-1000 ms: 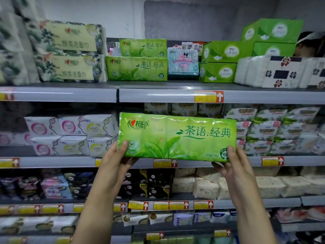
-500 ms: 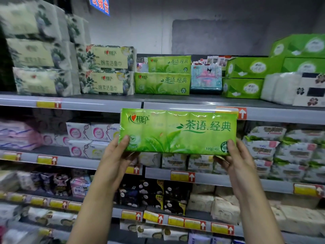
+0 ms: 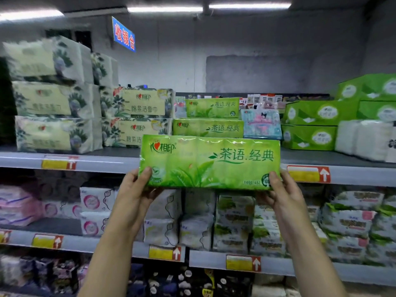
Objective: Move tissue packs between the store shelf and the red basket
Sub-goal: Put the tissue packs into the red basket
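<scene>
I hold a long green tissue pack (image 3: pixel 210 161) flat-on in front of the top shelf (image 3: pixel 107 160), level with its front edge. My left hand (image 3: pixel 137 189) grips its lower left corner, thumb on the front. My right hand (image 3: pixel 280 190) grips the lower right corner the same way. Right behind it on the shelf lie two more green tissue packs (image 3: pixel 209 127), stacked one on the other. The red basket is out of view.
Floral tissue packs (image 3: pixel 137 116) are stacked left of the green ones. A blue cartoon pack (image 3: pixel 261 124) and green boxes (image 3: pixel 310 125) stand to the right. Lower shelves (image 3: pixel 214 259) are full of white and pink packs. A blue sign (image 3: pixel 124 36) hangs above.
Both hands have raised the green pack from the second shelf's level up to the top shelf's edge, and my view has tilted upward.
</scene>
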